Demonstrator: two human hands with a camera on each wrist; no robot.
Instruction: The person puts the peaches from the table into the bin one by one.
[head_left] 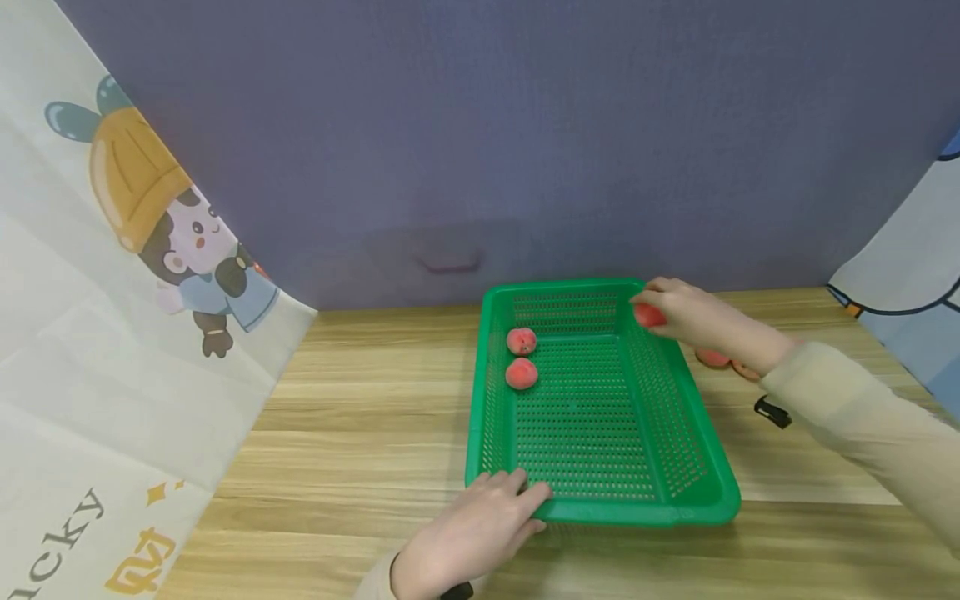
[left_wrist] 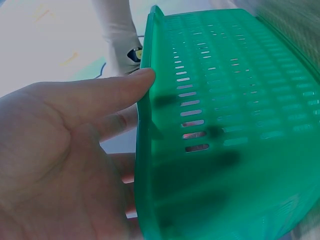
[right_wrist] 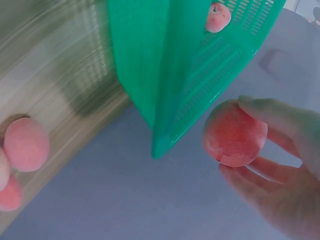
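Note:
A green perforated plastic basket (head_left: 585, 417) stands on the table, with two peaches (head_left: 521, 373) lying along its left side. My left hand (head_left: 480, 521) grips the basket's near rim at the left corner. In the left wrist view its thumb (left_wrist: 125, 90) lies against the outside of the rim while the other fingers reach behind it. Over the basket's far right corner, my right hand (head_left: 686, 312) holds another red peach (right_wrist: 235, 132) between thumb and fingertips. The right wrist view shows this peach above rim height, beside the basket's corner.
More peaches (right_wrist: 26, 145) lie on the table right of the basket, partly hidden by my right forearm in the head view. A small black object (head_left: 772, 412) shows below that forearm. A grey-blue panel (head_left: 525, 150) rises behind the table, and a printed white sheet (head_left: 90, 333) borders the left.

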